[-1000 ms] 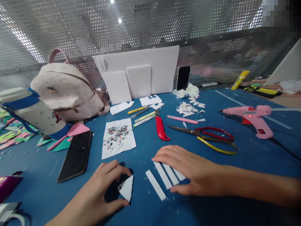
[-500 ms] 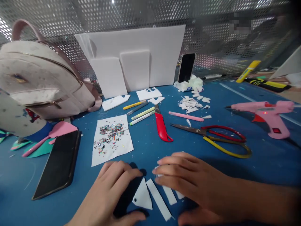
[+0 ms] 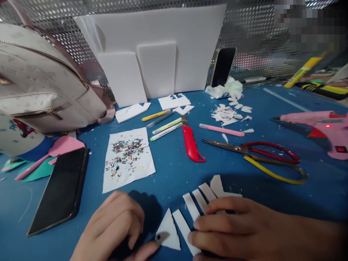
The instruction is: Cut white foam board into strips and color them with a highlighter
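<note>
My right hand [image 3: 239, 232] lies over several white foam strips [image 3: 191, 206], its fingers stretched out and resting on their near parts. At the far end of the row, a notched white piece [image 3: 216, 185] shows beyond my fingers. A triangular white foam piece [image 3: 170, 232] with a small black dot lies left of the strips. My left hand [image 3: 114, 224] is beside it with fingers loosely curled and the thumb apart, its tip at the triangle's left corner. Nothing shows in the left hand's grasp.
Beyond the hands lie a sheet of glitter [image 3: 129, 159], a red cutter [image 3: 191, 143], scissors [image 3: 252, 150] and several pens [image 3: 165, 131]. A phone [image 3: 58, 192] and backpack [image 3: 54, 83] stand left; a pink glue gun [image 3: 320, 125] is right. White boards [image 3: 156, 72] lean at the back.
My right hand has moved down toward me, uncovering the far ends of the strips. My left hand's fingers have curled in and its thumb now reaches the triangle. The view has shifted slightly.
</note>
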Motion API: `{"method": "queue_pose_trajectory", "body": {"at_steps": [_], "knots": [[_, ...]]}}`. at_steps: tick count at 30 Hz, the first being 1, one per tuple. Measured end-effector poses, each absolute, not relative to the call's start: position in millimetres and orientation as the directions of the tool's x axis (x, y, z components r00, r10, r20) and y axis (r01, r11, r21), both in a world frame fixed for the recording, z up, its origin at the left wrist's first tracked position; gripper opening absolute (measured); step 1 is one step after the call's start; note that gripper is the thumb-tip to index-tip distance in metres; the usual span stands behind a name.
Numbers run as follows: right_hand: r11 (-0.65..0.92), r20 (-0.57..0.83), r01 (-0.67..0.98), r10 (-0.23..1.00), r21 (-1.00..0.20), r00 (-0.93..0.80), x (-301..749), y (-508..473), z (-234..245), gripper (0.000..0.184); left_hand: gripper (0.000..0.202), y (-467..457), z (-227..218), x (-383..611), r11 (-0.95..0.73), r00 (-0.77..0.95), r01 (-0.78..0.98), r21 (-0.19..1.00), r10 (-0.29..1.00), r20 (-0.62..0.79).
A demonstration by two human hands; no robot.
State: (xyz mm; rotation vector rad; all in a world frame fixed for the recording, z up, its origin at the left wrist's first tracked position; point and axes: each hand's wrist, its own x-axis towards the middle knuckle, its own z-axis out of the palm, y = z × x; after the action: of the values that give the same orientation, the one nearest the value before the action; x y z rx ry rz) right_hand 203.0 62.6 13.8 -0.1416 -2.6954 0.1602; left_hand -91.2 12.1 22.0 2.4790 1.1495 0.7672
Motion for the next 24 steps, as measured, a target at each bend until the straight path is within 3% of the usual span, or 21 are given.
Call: {"method": "queue_pose_trajectory", "body": {"at_steps": [3, 11, 14, 16, 20, 24], "knots": [[0.992, 0.419, 0.061, 0.104, -0.113, -0.902, 203.2, 64.5, 16.2, 0.037, 0.032, 12.1, 20.7, -91.0, -0.615, 0.517, 0.623, 0.483, 0.787, 0.336], [0.993, 0.399, 0.049, 0.089, -0.111, -0.913, 201.5, 66.3, 20.0, 0.037, 0.015, 12.4, 18.1, -86.1, -0.566, 0.492, 0.690, 0.450, 0.824, 0.282], [0.991, 0.404, 0.051, 0.098, -0.124, -0.910, 200.9, 65.7, 20.1, 0.032, 0.060, 16.0, 10.4, -85.1, -0.606, 0.556, 0.702, 0.374, 0.794, 0.243], [0.989, 0.410, 0.052, 0.106, -0.142, -0.906, 200.9, 65.8, 19.0, 0.026, 0.071, 17.2, 6.3, -83.7, -0.623, 0.578, 0.705, 0.340, 0.782, 0.233], [0.986, 0.435, 0.038, 0.106, -0.162, -0.894, 202.0, 66.0, 14.4, 0.020, 0.046, 16.7, 6.2, -80.3, -0.570, 0.547, 0.703, 0.424, 0.815, 0.189], [0.980, 0.467, 0.093, 0.166, -0.176, -0.869, 202.6, 65.6, 16.4, 0.020, 0.045, 14.1, 12.3, -80.1, -0.511, 0.507, 0.702, 0.496, 0.848, 0.155]]}}
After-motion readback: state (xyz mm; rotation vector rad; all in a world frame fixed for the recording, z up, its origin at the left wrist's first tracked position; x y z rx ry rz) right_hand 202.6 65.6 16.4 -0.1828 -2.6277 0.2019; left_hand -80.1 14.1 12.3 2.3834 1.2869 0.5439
